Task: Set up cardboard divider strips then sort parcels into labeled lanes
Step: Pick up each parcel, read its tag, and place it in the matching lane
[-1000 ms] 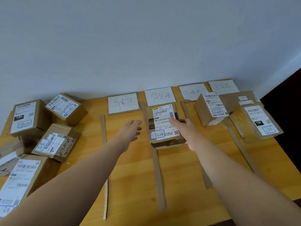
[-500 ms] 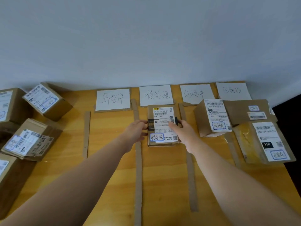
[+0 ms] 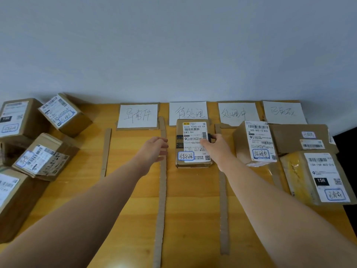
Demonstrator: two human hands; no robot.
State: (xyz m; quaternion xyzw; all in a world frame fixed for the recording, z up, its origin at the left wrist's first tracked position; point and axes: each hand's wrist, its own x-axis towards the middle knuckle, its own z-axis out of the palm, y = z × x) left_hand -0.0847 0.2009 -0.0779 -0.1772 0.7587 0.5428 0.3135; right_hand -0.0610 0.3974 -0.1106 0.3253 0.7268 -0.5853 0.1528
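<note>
A flat brown parcel [image 3: 191, 132] with a white shipping label lies on the wooden table [image 3: 193, 209] in the second lane, just below its handwritten lane card [image 3: 188, 112]. My right hand [image 3: 215, 148] grips the parcel's right edge, fingers on the label. My left hand [image 3: 155, 149] hovers open just left of the parcel, over the divider strip [image 3: 162, 200], not touching the parcel. Another divider strip [image 3: 224, 209] bounds the lane on the right, and a short strip [image 3: 106, 151] lies farther left.
Three more lane cards [image 3: 138, 116] [image 3: 237, 113] [image 3: 284, 112] line the wall. One box [image 3: 255, 144] sits in the third lane, a flat box [image 3: 301, 138] and a yellow-wrapped box [image 3: 316, 176] in the fourth. Several unsorted boxes [image 3: 42, 157] crowd the table's left end.
The parcel has come down flat in the second lane. My left hand has let go of it and opened beside it; my right hand stays on its right edge. The view shifted right.
</note>
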